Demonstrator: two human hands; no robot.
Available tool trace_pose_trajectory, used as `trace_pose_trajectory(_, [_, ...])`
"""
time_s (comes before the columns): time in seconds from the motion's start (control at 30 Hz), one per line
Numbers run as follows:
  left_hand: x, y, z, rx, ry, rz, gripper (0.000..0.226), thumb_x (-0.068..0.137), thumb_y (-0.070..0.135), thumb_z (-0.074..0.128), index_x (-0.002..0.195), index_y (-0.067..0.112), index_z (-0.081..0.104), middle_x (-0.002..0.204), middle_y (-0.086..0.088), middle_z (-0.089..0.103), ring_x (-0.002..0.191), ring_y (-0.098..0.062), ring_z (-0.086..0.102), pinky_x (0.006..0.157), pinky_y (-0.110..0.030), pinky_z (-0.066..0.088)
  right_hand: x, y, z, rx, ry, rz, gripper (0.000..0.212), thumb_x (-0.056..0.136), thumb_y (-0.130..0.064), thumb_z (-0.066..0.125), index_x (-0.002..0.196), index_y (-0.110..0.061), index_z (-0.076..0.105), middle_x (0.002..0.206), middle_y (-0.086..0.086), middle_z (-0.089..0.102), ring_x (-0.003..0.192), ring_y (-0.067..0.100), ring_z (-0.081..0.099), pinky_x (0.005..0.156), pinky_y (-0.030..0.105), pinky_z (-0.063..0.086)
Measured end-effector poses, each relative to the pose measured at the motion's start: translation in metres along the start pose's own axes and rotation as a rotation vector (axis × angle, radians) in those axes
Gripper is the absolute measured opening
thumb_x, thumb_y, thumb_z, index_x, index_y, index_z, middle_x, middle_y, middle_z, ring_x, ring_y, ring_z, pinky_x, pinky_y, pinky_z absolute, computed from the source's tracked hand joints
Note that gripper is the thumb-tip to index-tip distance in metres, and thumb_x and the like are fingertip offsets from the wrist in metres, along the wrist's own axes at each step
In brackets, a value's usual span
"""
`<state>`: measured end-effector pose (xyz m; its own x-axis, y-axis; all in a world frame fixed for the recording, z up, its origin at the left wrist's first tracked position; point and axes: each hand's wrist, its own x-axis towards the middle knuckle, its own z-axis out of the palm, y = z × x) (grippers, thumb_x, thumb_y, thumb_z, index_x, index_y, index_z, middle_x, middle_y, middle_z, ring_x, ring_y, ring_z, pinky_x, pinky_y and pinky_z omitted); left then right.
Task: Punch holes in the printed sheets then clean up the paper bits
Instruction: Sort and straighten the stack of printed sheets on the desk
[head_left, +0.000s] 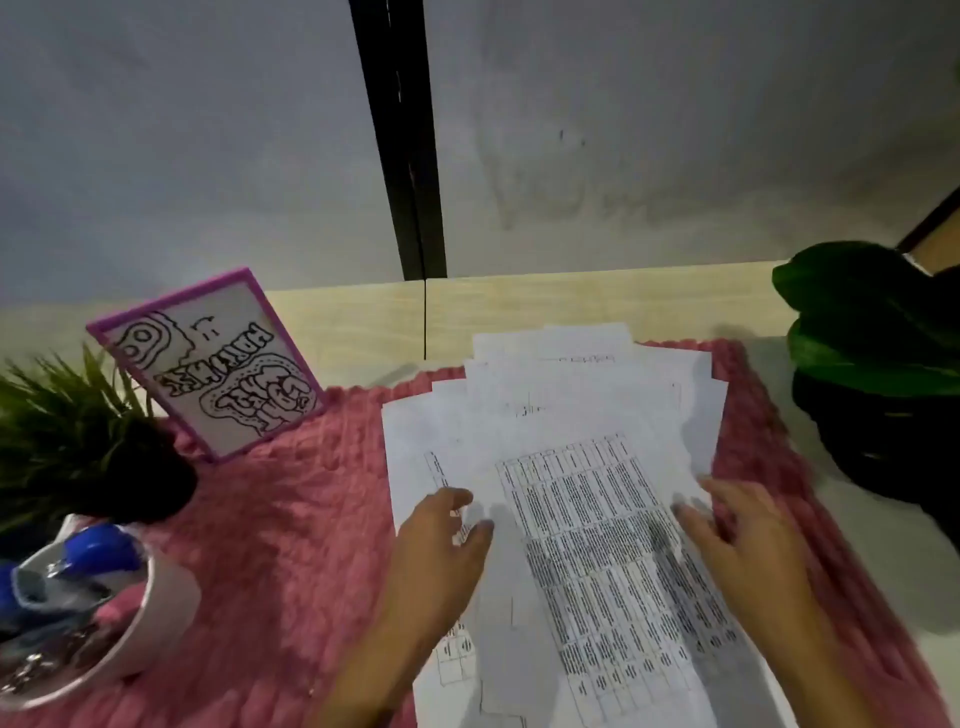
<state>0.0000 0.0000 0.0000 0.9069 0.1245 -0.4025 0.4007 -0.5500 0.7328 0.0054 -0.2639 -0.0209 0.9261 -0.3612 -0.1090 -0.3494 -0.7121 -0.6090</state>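
Left hand, right hand — grips apart — on printed sheets, print blurred

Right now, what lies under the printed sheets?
A pink mat shows around the printed sheets and runs beneath them, over a pale table. Anything else beneath the pile is covered.

**Both grips on a fanned pile of sheets**

The left grip and right grip rest with relaxed fingers on the loose printed sheets, one at each side of the top page. The pile lies on a pink mat over the counter. A purple-framed drawing, a grassy plant and a white bowl stand to the left, and a dark leafy plant to the right.
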Motion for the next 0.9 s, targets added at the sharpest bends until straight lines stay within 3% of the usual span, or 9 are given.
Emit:
trace_pose_trajectory(0.07, [0.014,0.000,0.017,0.091,0.081,0.025,0.055,0.092,0.037,0.059,0.140,0.019,0.041,0.138,0.002,0.046,0.124,-0.015,0.048,0.100,-0.029,0.042,0.018,-0.003,0.019,-0.095,-0.037,-0.019,0.067,0.081,-0.042,0.074,0.135,-0.007,0.056,0.131,0.018,0.052,0.120,0.037,0.048,0.097,0.049,0.045])
trace_pose_trajectory(0.13, [0.024,0.006,0.029,0.131,0.133,0.067,0.069,0.091,0.041,0.060,0.147,0.019,0.028,0.144,0.001,0.035,0.130,-0.017,0.039,0.105,-0.029,0.034,0.035,-0.016,0.030,-0.229,-0.081,0.011,0.089,0.076,-0.059,0.071,0.146,-0.010,0.044,0.143,0.017,0.042,0.127,0.037,0.038,0.100,0.050,0.039])
trace_pose_trajectory(0.23, [0.036,0.001,0.041,0.114,0.152,0.098,0.084,0.088,0.040,0.066,0.151,0.018,0.015,0.144,0.000,0.029,0.131,-0.019,0.036,0.105,-0.029,0.033,0.051,-0.018,0.042,-0.304,-0.115,0.045,0.099,0.067,-0.072,0.068,0.145,-0.018,0.042,0.142,0.014,0.038,0.126,0.037,0.040,0.101,0.050,0.039])
trace_pose_trajectory(0.4, [0.042,-0.012,0.046,-0.115,0.170,0.154,0.051,0.085,0.019,0.072,0.123,0.032,0.040,0.117,0.011,0.056,0.108,-0.009,0.057,0.089,-0.025,0.046,0.061,-0.011,0.046,-0.209,-0.106,-0.002,0.113,0.046,-0.091,0.058,0.137,-0.025,0.047,0.121,0.013,0.059,0.108,0.035,0.057,0.094,0.054,0.046])
trace_pose_trajectory(0.57, [0.044,-0.021,0.050,-0.186,0.291,0.287,0.039,0.088,0.014,0.067,0.123,0.028,0.054,0.114,0.011,0.064,0.097,-0.009,0.064,0.087,-0.036,0.056,0.055,-0.008,0.048,-0.178,-0.060,0.008,0.100,0.049,-0.077,0.070,0.128,-0.018,0.054,0.132,0.015,0.049,0.113,0.037,0.055,0.096,0.055,0.046])
trace_pose_trajectory(0.67, [0.048,-0.025,0.054,-0.115,0.354,0.381,0.022,0.090,0.017,0.066,0.109,0.023,0.059,0.119,0.009,0.053,0.086,0.002,0.058,0.078,-0.018,0.050,0.053,-0.009,0.041,-0.131,-0.083,0.021,0.084,0.058,-0.060,0.083,0.122,-0.012,0.057,0.131,0.015,0.052,0.108,0.031,0.055,0.090,0.043,0.047])
trace_pose_trajectory(0.73, [0.049,-0.024,0.053,-0.087,0.378,0.401,0.010,0.090,0.017,0.065,0.099,0.020,0.062,0.131,0.007,0.046,0.100,-0.002,0.057,0.082,-0.018,0.046,0.051,-0.009,0.038,-0.047,-0.094,0.037,0.074,0.058,-0.047,0.090,0.115,-0.011,0.060,0.126,0.013,0.058,0.103,0.027,0.055,0.086,0.039,0.047])
trace_pose_trajectory(0.8, [0.048,-0.022,0.051,-0.083,0.360,0.399,0.005,0.091,0.017,0.062,0.095,0.019,0.062,0.133,0.005,0.047,0.116,-0.012,0.052,0.092,-0.029,0.046,0.048,-0.010,0.035,0.067,-0.091,0.064,0.070,0.055,-0.031,0.095,0.113,-0.010,0.061,0.124,0.015,0.059,0.102,0.028,0.057,0.092,0.041,0.048])
trace_pose_trajectory(0.9, [0.046,-0.019,0.051,-0.104,0.295,0.386,0.005,0.095,0.019,0.055,0.096,0.018,0.060,0.108,0.003,0.063,0.093,-0.016,0.061,0.067,-0.030,0.047,0.045,-0.009,0.029,0.151,-0.109,0.073,0.066,0.063,-0.007,0.091,0.122,-0.001,0.062,0.121,0.021,0.061,0.094,0.024,0.055,0.088,0.031,0.041])
